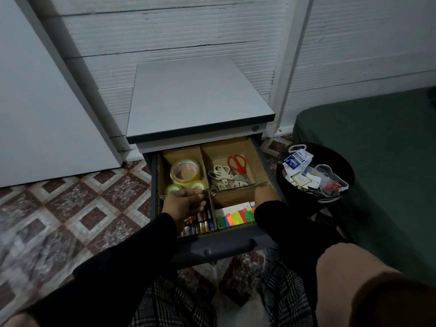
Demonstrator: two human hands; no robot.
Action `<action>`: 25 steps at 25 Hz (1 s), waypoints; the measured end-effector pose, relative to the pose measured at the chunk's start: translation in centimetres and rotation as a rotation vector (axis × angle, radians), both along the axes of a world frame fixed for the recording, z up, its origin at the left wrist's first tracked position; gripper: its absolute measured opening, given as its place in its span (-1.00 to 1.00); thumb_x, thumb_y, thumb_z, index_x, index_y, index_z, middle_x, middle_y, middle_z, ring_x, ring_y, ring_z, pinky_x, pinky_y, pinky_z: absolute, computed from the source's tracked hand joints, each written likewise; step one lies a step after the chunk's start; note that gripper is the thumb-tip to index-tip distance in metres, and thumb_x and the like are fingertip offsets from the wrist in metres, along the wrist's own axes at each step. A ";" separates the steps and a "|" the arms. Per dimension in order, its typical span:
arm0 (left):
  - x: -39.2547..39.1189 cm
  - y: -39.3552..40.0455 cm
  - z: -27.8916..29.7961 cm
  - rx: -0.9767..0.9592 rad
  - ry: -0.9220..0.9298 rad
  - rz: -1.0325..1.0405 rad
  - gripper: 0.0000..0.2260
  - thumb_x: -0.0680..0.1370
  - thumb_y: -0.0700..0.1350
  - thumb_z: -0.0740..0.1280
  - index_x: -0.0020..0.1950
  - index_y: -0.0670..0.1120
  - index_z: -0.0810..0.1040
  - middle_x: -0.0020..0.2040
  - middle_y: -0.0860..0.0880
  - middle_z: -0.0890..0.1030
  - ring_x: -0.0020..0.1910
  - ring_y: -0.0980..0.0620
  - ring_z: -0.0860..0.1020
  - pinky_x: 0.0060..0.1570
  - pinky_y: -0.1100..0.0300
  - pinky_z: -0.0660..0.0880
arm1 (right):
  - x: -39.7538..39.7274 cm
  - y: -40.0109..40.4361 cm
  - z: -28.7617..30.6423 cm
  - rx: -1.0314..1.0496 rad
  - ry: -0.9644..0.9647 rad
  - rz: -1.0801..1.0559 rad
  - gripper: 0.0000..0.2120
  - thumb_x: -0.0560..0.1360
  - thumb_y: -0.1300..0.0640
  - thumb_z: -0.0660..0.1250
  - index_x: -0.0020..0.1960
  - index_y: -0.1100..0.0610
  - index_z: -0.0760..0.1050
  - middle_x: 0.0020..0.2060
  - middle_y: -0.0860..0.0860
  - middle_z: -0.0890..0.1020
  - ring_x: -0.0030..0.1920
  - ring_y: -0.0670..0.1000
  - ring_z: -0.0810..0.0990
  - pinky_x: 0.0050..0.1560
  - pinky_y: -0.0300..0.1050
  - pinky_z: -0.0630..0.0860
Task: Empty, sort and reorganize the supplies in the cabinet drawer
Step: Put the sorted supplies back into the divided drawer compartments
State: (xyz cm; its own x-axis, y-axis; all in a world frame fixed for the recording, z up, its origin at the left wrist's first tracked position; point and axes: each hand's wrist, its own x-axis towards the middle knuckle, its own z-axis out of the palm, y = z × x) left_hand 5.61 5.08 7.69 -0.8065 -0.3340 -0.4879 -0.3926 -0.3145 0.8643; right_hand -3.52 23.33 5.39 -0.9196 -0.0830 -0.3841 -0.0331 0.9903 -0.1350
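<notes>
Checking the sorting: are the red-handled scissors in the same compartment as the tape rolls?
No, the red-handled scissors lie in the back right compartment with white scissors, the tape rolls in the back left.

A patterned tiled floor (70, 208) is seen beneath both hands; on it a grey cabinet (195, 100) is stood ahead of them, and a dark bin (339, 166), apparently paper-filled, is set beside the right hand (265, 193).
</notes>
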 end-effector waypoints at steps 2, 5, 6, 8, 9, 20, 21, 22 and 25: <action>0.0 -0.1 0.2 -0.006 -0.003 -0.001 -0.92 0.53 -0.35 0.28 -0.05 -0.23 0.54 -0.18 -0.12 0.59 -0.23 -0.01 0.57 -0.32 0.28 0.59 | 0.0 0.1 0.0 0.014 0.003 0.021 -0.66 0.62 0.29 0.02 0.32 0.34 0.38 0.33 0.21 0.40 0.31 0.18 0.43 0.26 -0.02 0.40; 0.2 -0.2 0.3 -0.005 -0.002 -0.010 -0.90 0.53 -0.36 0.27 -0.10 -0.19 0.53 -0.17 -0.13 0.58 -0.23 -0.03 0.57 -0.34 0.28 0.59 | 0.0 0.3 0.1 0.024 -0.003 0.052 -0.68 0.61 0.30 0.04 0.29 0.33 0.42 0.30 0.20 0.44 0.30 0.18 0.44 0.26 -0.03 0.39; 0.3 -0.2 0.4 -0.008 -0.005 -0.013 -0.90 0.53 -0.36 0.27 -0.10 -0.19 0.53 -0.18 -0.13 0.58 -0.23 -0.03 0.57 -0.36 0.28 0.59 | -0.1 0.4 0.2 0.031 -0.002 0.064 -0.68 0.60 0.30 0.06 0.29 0.33 0.42 0.29 0.20 0.45 0.30 0.17 0.45 0.26 -0.03 0.40; 0.5 -0.2 0.5 -0.015 -0.016 -0.008 -0.89 0.54 -0.37 0.26 -0.12 -0.19 0.52 -0.18 -0.14 0.57 -0.24 -0.03 0.56 -0.39 0.29 0.58 | -0.2 0.6 0.4 0.045 -0.005 0.086 -0.69 0.60 0.31 0.06 0.27 0.32 0.43 0.27 0.20 0.47 0.28 0.17 0.47 0.23 -0.04 0.42; 0.7 -0.1 0.5 -0.019 -0.019 -0.005 -0.88 0.54 -0.37 0.26 -0.13 -0.19 0.51 -0.19 -0.14 0.57 -0.24 -0.03 0.56 -0.40 0.29 0.58 | -0.3 0.7 0.4 0.043 -0.008 0.096 -0.69 0.60 0.31 0.05 0.26 0.33 0.43 0.26 0.21 0.48 0.26 0.17 0.48 0.21 -0.04 0.42; 4.6 -1.5 2.4 -0.883 -0.087 -0.684 -0.80 0.49 -0.01 0.39 0.00 -0.12 0.59 -0.17 0.05 0.59 -0.21 0.17 0.52 -0.14 0.33 0.44 | -0.7 7.1 5.4 -0.262 -0.034 0.384 -0.87 0.44 0.29 0.37 -0.02 0.23 0.62 -0.09 0.07 0.66 -0.14 -0.07 0.56 -0.11 -0.27 0.43; 5.0 -1.5 2.9 -0.957 -0.114 -0.765 -0.76 0.50 0.04 0.37 0.05 -0.09 0.58 -0.16 0.10 0.56 -0.20 0.22 0.49 -0.18 0.40 0.38 | -0.3 7.6 5.7 -0.249 -0.058 0.426 -0.86 0.44 0.26 0.39 0.00 0.22 0.62 -0.12 0.02 0.63 -0.16 -0.10 0.54 -0.13 -0.30 0.40; 5.4 -1.5 3.2 -1.003 -0.137 -0.837 -0.72 0.50 0.07 0.36 0.11 -0.06 0.56 -0.11 0.11 0.56 -0.16 0.22 0.49 -0.18 0.43 0.35 | 0.2 7.9 5.8 -0.236 -0.078 0.461 -0.84 0.44 0.22 0.41 0.02 0.21 0.62 -0.14 -0.02 0.60 -0.15 -0.12 0.52 -0.18 -0.33 0.38; 6.2 -1.6 3.2 -1.120 -0.196 -0.999 -0.57 0.47 0.11 0.38 0.28 -0.03 0.50 0.18 0.02 0.57 0.14 0.08 0.51 0.09 0.31 0.39 | 1.3 7.9 5.5 -0.188 -0.143 0.519 -0.74 0.40 0.13 0.46 0.07 0.16 0.60 -0.09 -0.02 0.61 -0.05 -0.10 0.52 -0.17 -0.38 0.38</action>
